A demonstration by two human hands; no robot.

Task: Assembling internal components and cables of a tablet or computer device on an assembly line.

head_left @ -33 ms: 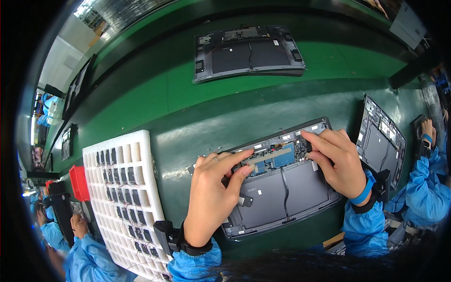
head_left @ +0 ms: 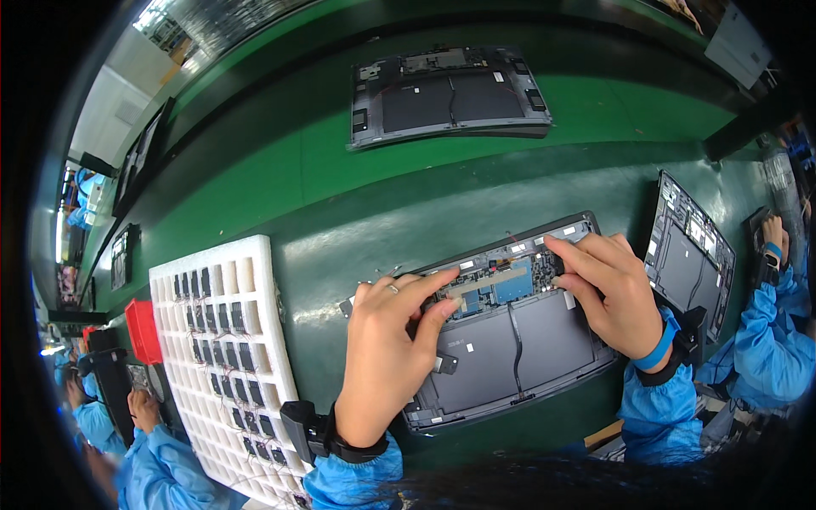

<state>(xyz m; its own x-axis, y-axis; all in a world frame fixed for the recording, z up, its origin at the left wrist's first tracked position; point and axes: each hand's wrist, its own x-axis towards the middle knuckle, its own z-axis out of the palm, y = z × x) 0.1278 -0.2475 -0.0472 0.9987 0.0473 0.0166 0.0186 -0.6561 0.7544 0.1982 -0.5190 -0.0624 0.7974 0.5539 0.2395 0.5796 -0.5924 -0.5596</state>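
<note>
So the bare left hand (head_left: 391, 340) has thumb and forefinger on the left end of a blue-and-black circuit board (head_left: 513, 285), bare right hand (head_left: 608, 289) at the right end. Board's in a flat dark-grey device shell (head_left: 557, 340). White foam tray (head_left: 270, 293) full of little black wired parts (head_left: 229, 353) sits left, near a bright red plastic bin (head_left: 142, 331).

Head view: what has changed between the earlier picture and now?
The left hand has shifted very slightly rightward at the wrist; nothing was visibly taken up or let go. The right hand, opened device and white foam tray look the same.
</note>
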